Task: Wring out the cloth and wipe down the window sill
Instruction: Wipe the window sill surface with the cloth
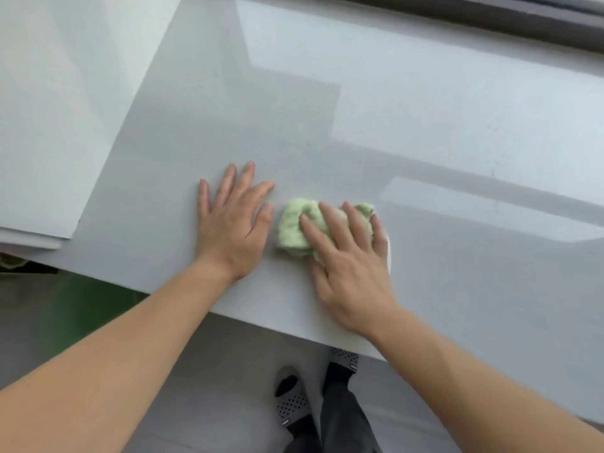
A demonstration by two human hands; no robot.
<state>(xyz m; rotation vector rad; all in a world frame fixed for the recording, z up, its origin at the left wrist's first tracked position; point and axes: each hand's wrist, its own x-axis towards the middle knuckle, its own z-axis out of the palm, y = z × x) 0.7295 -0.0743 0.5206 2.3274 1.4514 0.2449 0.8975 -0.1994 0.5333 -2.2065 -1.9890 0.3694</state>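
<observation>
Wiping stage, judged from the layout: the cloth is down on the surface, so I take the wringing as done, though I cannot confirm how damp it is.

1. The pale green, fluffy bunched cloth lies on the smooth light-grey window sill, close to its near edge and roughly midway across the visible stretch. A white part of it shows at the right side, under the little finger.

2. I have the right hand laid palm-down on top of the cloth, fingers spread apart and draped over the wad rather than clenched round it. I judge this flat press suits wiping: it keeps the fabric loaded against the sill and lets it slide.

3. The left hand rests flat on the bare sill just beside the cloth, not touching it, fingers straight and splayed, holding nothing. Its likely purpose is to brace my lean over the sill.

4. Surroundings: a white flat panel borders the sill on the left; a dark window frame runs along the far edge. Below the near edge are grey perforated slippers.

5. Risk: the cloth is wadded, so contact is narrow; many passes look necessary. The far strip by the frame calls for a longer reach.
</observation>
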